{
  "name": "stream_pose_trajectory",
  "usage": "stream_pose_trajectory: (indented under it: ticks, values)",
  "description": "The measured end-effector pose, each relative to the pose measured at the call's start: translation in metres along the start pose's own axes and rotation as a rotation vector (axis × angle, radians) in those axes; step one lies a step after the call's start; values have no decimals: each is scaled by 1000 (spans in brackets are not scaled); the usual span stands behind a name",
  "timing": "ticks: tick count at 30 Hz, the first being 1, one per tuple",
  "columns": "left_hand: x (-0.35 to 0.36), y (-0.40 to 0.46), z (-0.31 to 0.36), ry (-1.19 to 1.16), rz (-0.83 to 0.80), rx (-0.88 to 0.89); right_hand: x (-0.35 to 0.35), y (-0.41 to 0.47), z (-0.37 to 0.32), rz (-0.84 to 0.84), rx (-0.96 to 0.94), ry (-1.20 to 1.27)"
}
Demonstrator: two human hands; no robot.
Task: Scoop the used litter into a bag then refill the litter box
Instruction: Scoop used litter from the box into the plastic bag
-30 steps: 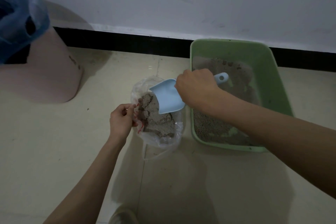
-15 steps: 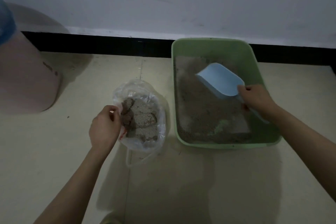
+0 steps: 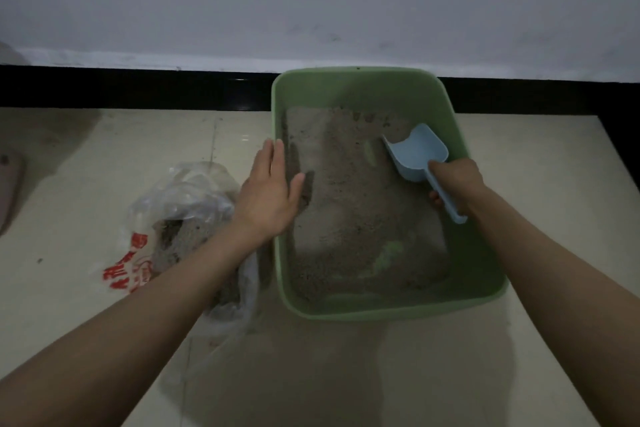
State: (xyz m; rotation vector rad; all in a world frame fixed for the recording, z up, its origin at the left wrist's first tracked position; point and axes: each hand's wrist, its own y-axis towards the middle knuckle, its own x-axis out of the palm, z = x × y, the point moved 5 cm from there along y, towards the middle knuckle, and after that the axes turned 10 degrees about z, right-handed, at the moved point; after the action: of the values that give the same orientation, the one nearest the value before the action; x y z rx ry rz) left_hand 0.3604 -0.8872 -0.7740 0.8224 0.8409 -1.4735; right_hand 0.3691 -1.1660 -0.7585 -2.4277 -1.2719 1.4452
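Observation:
A green litter box (image 3: 360, 314) sits on the tiled floor against the wall, holding a layer of grey-brown litter (image 3: 349, 204) with bare green patches. My right hand (image 3: 457, 184) grips the handle of a light blue scoop (image 3: 417, 156), whose mouth is low over the litter at the box's right side. My left hand (image 3: 268, 189) lies flat with straight fingers over the box's left rim. A clear plastic bag (image 3: 180, 204) with red print stands left of the box, partly filled with clumped litter, with no hand on it.
A black skirting strip (image 3: 138, 88) runs along the base of the white wall behind the box. A pinkish object (image 3: 8, 191) is cut off at the far left edge. Pale floor tiles (image 3: 346, 374) stretch in front of the box.
My left hand has let go of the bag and moved right onto the box's left rim. My right hand has lowered the scoop toward the litter. The view has shifted right.

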Motion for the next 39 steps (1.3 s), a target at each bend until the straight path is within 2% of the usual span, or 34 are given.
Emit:
stream_pose_trajectory:
  ticks: [7, 14, 20, 31, 39]
  values:
    - [14, 11, -3, -20, 183, -92, 24, 33, -23, -61, -109, -137]
    - [15, 10, -2, -100, 211, -89, 42, 50, -26, -49, -293, -216]
    - [16, 11, -2, -131, 223, -90, 64, 48, -36, -156, -368, -236]
    - [16, 11, -5, -136, 252, -90, 96, 18, -60, -325, -316, -116]
    - [14, 11, -7, -100, 194, -72, 55, 4, -28, -241, -292, 15]
